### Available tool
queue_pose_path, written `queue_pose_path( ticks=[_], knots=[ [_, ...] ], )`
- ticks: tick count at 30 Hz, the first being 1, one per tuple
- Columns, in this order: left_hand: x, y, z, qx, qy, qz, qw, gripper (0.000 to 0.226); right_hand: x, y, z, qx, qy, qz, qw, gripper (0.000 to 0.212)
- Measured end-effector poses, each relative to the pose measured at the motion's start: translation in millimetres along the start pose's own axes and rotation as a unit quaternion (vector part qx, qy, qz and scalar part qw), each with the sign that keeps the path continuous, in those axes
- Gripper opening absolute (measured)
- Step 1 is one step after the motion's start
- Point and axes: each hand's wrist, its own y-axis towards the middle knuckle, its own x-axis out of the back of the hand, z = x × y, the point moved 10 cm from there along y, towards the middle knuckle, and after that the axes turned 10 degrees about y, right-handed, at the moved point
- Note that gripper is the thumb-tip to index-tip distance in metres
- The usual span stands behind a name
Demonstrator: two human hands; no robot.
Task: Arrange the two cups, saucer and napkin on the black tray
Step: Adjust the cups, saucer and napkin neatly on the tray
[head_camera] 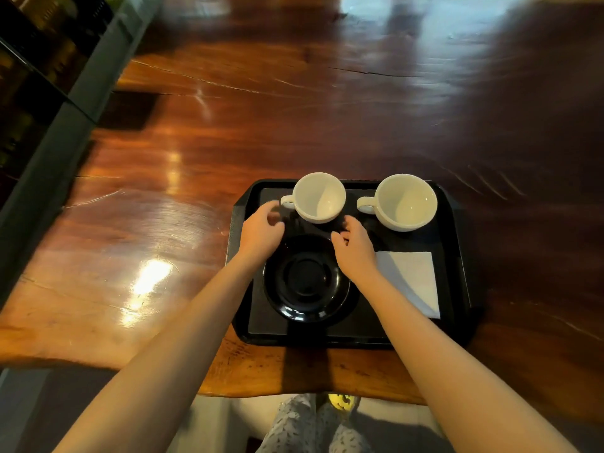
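Now your hands hover over the black tray at the bench's near edge.

Nearest you, the black saucer sits at the tray's near left, the white napkin flat at its right edge. Your left hand and right hand flank the saucer's far rim, fingers loosely curled and spread, pinching nothing. Both cups stand upright along the far edge: left cup, right cup.

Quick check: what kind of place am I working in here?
Probably a cafe or a home dining spot; hard to say which. A polished wooden table holds a black tray with two empty white cups, a black saucer and a napkin.
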Motion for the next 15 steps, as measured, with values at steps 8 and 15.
queue_pose_path(
  ticks=[8, 15],
  knots=[
    [-19.7, -59.3, 19.1, -0.044, 0.100, 0.024, 0.994, 0.058, 9.2, -32.1, -25.7, -0.021, -0.091, -0.001, 0.996, 0.041],
    [-19.9, -67.6, 17.7, -0.049, 0.096, 0.011, 0.994, 0.063, 15.4, -34.6, -30.7, -0.032, -0.106, -0.021, 0.994, 0.047]
  ],
)
